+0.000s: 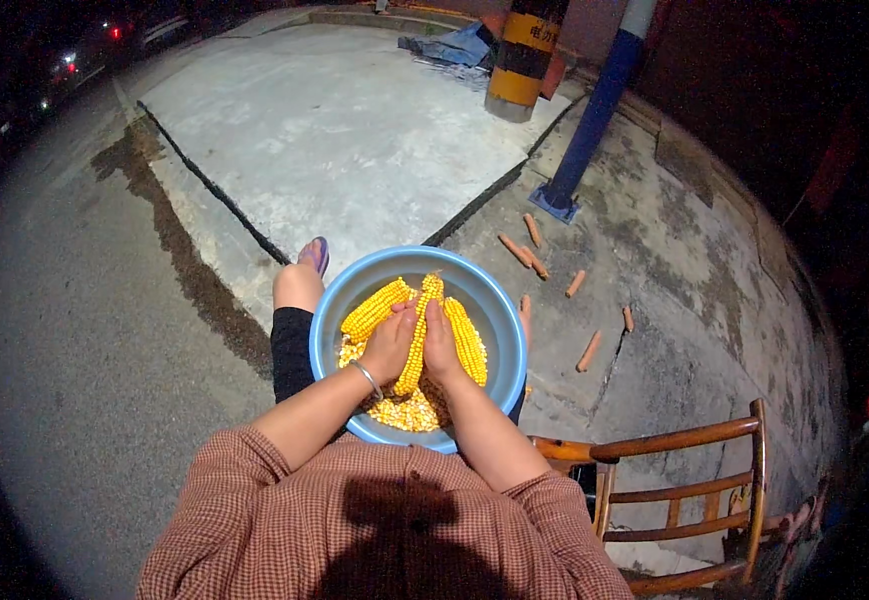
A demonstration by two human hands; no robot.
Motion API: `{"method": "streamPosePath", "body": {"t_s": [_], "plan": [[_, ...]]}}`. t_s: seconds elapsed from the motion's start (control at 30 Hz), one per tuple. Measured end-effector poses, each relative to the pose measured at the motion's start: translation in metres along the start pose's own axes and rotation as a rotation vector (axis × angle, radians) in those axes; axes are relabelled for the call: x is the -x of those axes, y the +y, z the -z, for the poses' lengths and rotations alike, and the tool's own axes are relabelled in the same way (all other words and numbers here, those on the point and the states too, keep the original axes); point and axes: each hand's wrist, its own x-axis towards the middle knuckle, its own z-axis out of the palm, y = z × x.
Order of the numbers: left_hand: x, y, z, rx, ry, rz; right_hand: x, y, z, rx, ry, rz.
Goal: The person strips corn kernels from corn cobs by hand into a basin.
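Observation:
A blue plastic basin (419, 255) rests on my lap. Between my palms is an ear of corn (418, 345) with yellow kernels, tilted slightly, its tip pointing away from me. My left hand (391, 341) presses on its left side, and a bangle (367, 377) circles that wrist. From the right, my right hand (440, 341) lies flat along the same ear. A second ear of corn (374, 309) leans inside the basin on the left, and a third ear (466, 337) is on the right, partly behind my right hand. Loose corn kernels (408, 414) cover the bottom.
Several bare corn cobs (575, 283) are scattered over the concrete at the right. A bamboo chair (678, 487) stands at my lower right. Beyond are a blue metal post (584, 120) and a yellow-and-black striped pole (518, 67). A blue tarp (453, 45) lies by the pole.

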Motion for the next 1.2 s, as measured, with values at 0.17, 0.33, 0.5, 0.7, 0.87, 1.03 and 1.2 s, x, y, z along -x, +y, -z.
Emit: {"method": "streamPosePath", "body": {"t_s": [0.17,0.33,0.5,0.7,0.87,1.03,1.2], "plan": [[-0.002,-0.007,-0.001,0.035,0.037,0.086,0.0,0.001,0.002,-0.002,-0.025,-0.031],[-0.004,0.008,0.001,0.335,0.071,0.196,-0.001,0.0,0.005,-0.271,-0.056,-0.193],[-0.003,0.009,0.001,0.09,0.028,0.153,0.0,0.007,-0.004,-0.043,-0.011,-0.057],[-0.003,0.01,0.002,0.092,0.067,0.235,0.003,0.015,-0.002,0.21,0.03,-0.028],[-0.004,0.007,0.0,0.145,0.121,0.208,0.005,0.01,-0.001,0.049,0.059,-0.096],[-0.006,0.003,0.0,0.388,0.102,0.265,0.0,0.004,0.001,-0.495,-0.066,-0.272],[-0.006,0.014,0.002,0.471,0.101,0.308,-0.001,0.004,0.004,-0.262,-0.037,-0.183]]}}
